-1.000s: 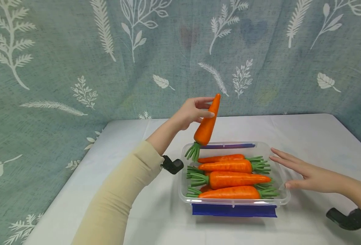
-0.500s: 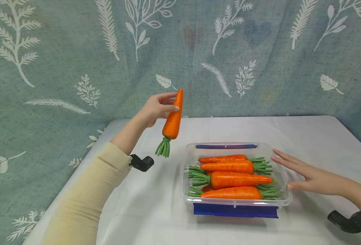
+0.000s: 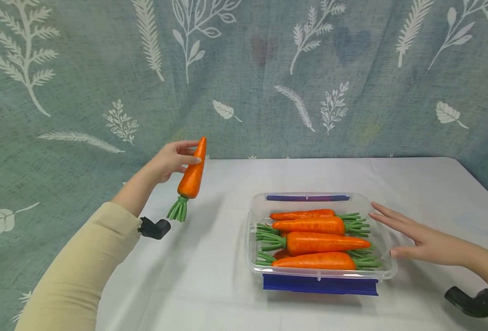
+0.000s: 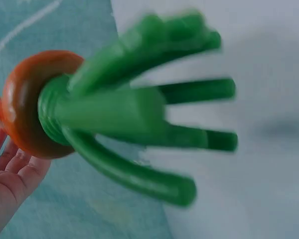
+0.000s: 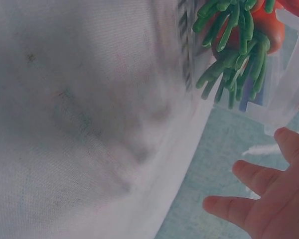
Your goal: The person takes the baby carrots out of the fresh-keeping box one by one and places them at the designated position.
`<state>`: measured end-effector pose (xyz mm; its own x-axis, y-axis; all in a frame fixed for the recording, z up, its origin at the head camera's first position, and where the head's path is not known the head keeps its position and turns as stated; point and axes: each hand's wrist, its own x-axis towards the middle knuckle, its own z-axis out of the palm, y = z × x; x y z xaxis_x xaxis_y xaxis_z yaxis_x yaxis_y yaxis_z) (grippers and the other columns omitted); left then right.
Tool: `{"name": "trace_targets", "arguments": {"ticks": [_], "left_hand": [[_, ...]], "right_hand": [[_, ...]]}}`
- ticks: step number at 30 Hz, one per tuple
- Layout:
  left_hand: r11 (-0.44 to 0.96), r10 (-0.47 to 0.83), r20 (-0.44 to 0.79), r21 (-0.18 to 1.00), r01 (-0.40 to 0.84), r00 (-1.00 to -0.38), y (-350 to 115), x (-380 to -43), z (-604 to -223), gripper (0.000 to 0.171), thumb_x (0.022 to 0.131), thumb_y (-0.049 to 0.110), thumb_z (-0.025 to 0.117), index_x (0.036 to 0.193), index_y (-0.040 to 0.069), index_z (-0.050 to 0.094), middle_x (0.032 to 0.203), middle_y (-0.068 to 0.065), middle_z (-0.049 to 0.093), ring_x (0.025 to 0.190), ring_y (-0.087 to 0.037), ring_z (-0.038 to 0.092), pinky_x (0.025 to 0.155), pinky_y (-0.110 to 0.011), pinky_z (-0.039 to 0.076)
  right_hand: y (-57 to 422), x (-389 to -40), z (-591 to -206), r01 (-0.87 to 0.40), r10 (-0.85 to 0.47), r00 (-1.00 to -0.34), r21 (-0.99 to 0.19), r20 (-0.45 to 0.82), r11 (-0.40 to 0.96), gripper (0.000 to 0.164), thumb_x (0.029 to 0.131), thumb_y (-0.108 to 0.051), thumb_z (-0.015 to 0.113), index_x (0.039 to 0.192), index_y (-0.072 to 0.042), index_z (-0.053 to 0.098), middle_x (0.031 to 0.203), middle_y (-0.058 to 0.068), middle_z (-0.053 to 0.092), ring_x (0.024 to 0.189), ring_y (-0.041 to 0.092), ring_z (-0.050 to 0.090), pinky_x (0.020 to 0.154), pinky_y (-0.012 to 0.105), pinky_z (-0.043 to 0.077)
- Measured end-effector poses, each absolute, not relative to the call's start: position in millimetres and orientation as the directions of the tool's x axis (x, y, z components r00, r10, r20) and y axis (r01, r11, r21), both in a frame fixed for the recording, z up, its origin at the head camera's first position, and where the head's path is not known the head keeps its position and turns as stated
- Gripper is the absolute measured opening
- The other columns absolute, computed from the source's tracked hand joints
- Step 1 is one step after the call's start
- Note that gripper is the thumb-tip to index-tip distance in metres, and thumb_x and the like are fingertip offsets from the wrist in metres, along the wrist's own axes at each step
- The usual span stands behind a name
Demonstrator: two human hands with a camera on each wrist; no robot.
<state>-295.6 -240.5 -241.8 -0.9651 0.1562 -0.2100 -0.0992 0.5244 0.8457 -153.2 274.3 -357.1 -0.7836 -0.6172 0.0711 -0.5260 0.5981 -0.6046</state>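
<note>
My left hand [image 3: 171, 161] pinches an orange carrot [image 3: 192, 180] near its narrow tip, above the left part of the table. The carrot hangs with its tip up and its green stems down. In the left wrist view, the carrot's green stems [image 4: 109, 112] fill the middle, and part of the hand shows at the left edge. A clear plastic box [image 3: 250, 257] with blue latches holds several more carrots [image 3: 318, 243], lying sideways in it. My right hand [image 3: 419, 236] has its fingers spread at the box's right side, fingertips right at the rim.
A white cloth [image 3: 211, 285] covers the table. Behind it and at the left hangs a green-blue curtain [image 3: 252, 92] with white leaf prints. The box's blue front latch [image 3: 320, 284] hangs folded down towards the near edge.
My left hand has carried the carrot from over the box's left back corner leftward, a little up and then down again. The right hand stays beside the box.
</note>
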Motion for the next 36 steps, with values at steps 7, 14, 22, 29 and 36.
{"name": "trace_targets", "arguments": {"ticks": [7,14,22,29,36], "left_hand": [[0.572,0.132,-0.242,0.810,-0.126,-0.961,-269,-295,-254,0.065,0.090,0.014,0.057,0.146,0.012,0.023,0.143,-0.020,0.033,0.123,-0.036,0.041,0.097,-0.049,0.040],[0.610,0.080,-0.295,0.770,-0.187,-0.952,-297,-296,-274,0.067,0.091,0.015,0.056,0.147,0.011,0.020,0.144,-0.022,0.029,0.123,-0.037,0.040,0.097,-0.048,0.040],[0.654,0.022,-0.353,0.713,-0.254,-0.935,-333,-289,-297,0.068,0.091,0.018,0.056,0.147,0.010,0.018,0.144,-0.027,0.026,0.120,-0.038,0.042,0.094,-0.044,0.044],[0.681,0.010,-0.365,0.685,-0.261,-0.931,-357,-283,-316,0.069,0.090,0.020,0.057,0.146,0.008,0.019,0.142,-0.029,0.028,0.117,-0.038,0.045,0.092,-0.045,0.045],[0.686,-0.009,-0.368,0.674,-0.273,-0.930,-370,-278,-334,0.068,0.090,0.020,0.057,0.145,0.004,0.021,0.141,-0.030,0.028,0.113,-0.037,0.047,0.089,-0.043,0.046]], "right_hand": [[274,-153,-357,-0.522,-0.610,-0.789,-0.604,0.074,0.602,0.074,0.083,-0.012,0.064,0.145,-0.015,0.025,0.154,0.000,0.005,0.122,-0.026,-0.001,0.078,0.076,0.025],[274,-153,-358,-0.523,-0.605,-0.792,-0.599,0.079,0.606,0.075,0.082,-0.012,0.065,0.145,-0.016,0.025,0.154,-0.003,0.005,0.122,-0.026,-0.001,0.078,0.076,0.026],[273,-153,-359,-0.535,-0.612,-0.786,-0.593,0.089,0.601,0.076,0.082,-0.012,0.065,0.146,-0.016,0.024,0.153,-0.012,0.003,0.122,-0.025,-0.001,0.078,0.075,0.026],[275,-153,-361,-0.544,-0.623,-0.777,-0.595,0.090,0.592,0.076,0.082,-0.011,0.064,0.146,-0.015,0.023,0.154,-0.009,0.003,0.123,-0.024,-0.002,0.077,0.075,0.026],[277,-155,-363,-0.551,-0.628,-0.773,-0.589,0.091,0.591,0.077,0.082,-0.011,0.065,0.146,-0.017,0.022,0.152,-0.017,0.001,0.124,-0.023,-0.002,0.077,0.075,0.027]]}}
